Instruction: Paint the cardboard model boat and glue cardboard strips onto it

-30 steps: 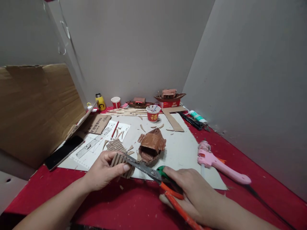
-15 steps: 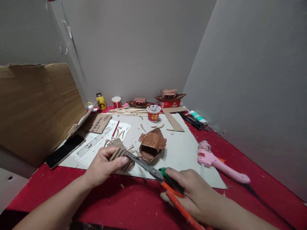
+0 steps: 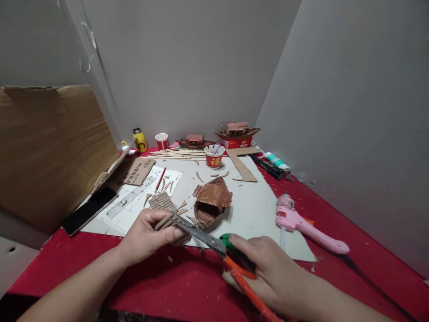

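Observation:
Between the thumb and fingers of my left hand (image 3: 150, 232) is a piece of corrugated cardboard (image 3: 163, 222), partly covered by the hand. My right hand (image 3: 264, 268) grips scissors (image 3: 208, 238) with one green and one orange handle, and their blades lie against the cardboard's edge by my left thumb. Just behind, another ridged cardboard piece (image 3: 162, 202) rests on the work board. A brown model boat part (image 3: 212, 197) with an open end and a rounded roof sits beyond the blades, apart from both hands.
A pink glue gun (image 3: 308, 228) lies on the right, its cord trailing forward. At left are a phone (image 3: 90, 210) and a large cardboard sheet (image 3: 50, 152). Cups, including a red one (image 3: 214, 160), thin sticks (image 3: 181, 154) and two model boats (image 3: 237, 129) stand at the back.
The scissor blades have moved slightly left, farther over the cardboard piece, and look closer together. The held cardboard has tilted so less of its ridged face shows.

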The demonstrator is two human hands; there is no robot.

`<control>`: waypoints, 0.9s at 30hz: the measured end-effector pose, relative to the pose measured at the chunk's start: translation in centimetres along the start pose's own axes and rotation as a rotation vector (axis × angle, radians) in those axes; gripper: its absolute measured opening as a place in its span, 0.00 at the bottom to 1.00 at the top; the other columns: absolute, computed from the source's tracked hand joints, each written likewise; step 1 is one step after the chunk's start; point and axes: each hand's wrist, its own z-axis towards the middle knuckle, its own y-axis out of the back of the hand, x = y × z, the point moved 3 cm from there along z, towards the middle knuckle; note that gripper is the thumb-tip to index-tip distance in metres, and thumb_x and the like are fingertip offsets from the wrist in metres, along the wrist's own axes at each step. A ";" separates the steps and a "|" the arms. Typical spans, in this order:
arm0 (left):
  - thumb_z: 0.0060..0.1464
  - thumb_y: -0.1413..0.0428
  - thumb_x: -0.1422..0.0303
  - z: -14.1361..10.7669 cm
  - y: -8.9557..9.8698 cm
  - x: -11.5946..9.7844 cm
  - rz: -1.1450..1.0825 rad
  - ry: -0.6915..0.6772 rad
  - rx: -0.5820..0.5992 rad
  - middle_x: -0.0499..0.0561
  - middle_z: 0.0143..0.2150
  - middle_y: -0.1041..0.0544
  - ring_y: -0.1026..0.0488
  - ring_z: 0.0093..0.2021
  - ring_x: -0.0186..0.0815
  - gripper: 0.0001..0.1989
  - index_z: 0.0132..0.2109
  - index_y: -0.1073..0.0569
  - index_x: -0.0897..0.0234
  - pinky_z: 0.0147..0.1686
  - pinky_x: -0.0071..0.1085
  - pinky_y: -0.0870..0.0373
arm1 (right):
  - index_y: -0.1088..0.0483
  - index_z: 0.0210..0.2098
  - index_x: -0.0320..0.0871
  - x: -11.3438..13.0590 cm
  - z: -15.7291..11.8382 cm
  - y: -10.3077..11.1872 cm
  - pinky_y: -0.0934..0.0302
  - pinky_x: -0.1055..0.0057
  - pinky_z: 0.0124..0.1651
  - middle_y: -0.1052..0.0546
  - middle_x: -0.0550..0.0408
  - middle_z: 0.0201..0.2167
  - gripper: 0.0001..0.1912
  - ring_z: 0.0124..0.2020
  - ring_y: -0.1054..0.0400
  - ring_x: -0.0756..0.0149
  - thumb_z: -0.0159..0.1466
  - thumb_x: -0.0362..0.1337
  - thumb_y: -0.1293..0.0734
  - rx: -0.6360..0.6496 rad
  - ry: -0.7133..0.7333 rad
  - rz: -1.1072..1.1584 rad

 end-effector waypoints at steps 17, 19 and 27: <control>0.51 0.33 0.57 0.0 -0.9 0.9 -0.319 0.022 -0.068 0.49 0.26 0.21 0.21 0.27 0.37 0.16 0.35 0.23 0.67 0.26 0.30 0.21 | 0.40 0.33 0.47 0.1 0.4 -0.2 0.51 0.69 0.28 0.30 0.59 0.22 0.14 0.21 0.40 0.64 0.63 0.50 0.36 0.033 -0.090 0.112; 0.51 0.33 0.57 0.0 -1.1 0.9 -0.316 0.021 -0.061 0.50 0.27 0.21 0.22 0.26 0.36 0.16 0.34 0.23 0.67 0.26 0.30 0.22 | 0.39 0.33 0.47 0.1 0.4 -0.2 0.50 0.70 0.28 0.29 0.58 0.22 0.14 0.21 0.39 0.64 0.62 0.50 0.36 0.032 -0.078 0.110; 0.53 0.34 0.58 0.2 -1.1 0.7 -0.325 0.028 -0.009 0.49 0.26 0.22 0.23 0.26 0.34 0.15 0.33 0.23 0.67 0.26 0.28 0.21 | 0.39 0.29 0.48 0.1 0.0 -0.8 0.49 0.71 0.26 0.35 0.61 0.18 0.18 0.20 0.43 0.66 0.66 0.54 0.41 0.053 -0.070 0.150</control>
